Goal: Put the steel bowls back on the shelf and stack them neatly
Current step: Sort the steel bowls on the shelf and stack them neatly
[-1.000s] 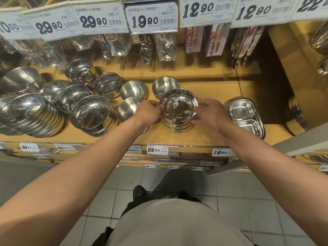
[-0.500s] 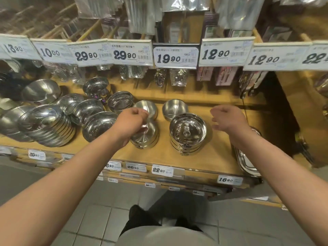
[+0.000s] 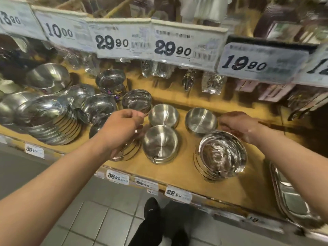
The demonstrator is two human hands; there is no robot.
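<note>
From the head camera, the wooden shelf (image 3: pixel 179 167) carries the steel bowls: a shiny stack of bowls (image 3: pixel 222 156) at four o'clock near the front edge, a brushed bowl stack (image 3: pixel 160 143) just left of it, and two small brushed bowls (image 3: pixel 201 120) behind. The left hand (image 3: pixel 122 129) hangs with fingers loosely curled, holding nothing I can see, over another stack at nine o'clock. The right hand (image 3: pixel 239 126) hovers relaxed and empty just behind the shiny stack, under the price tags (image 3: pixel 170 47).
</note>
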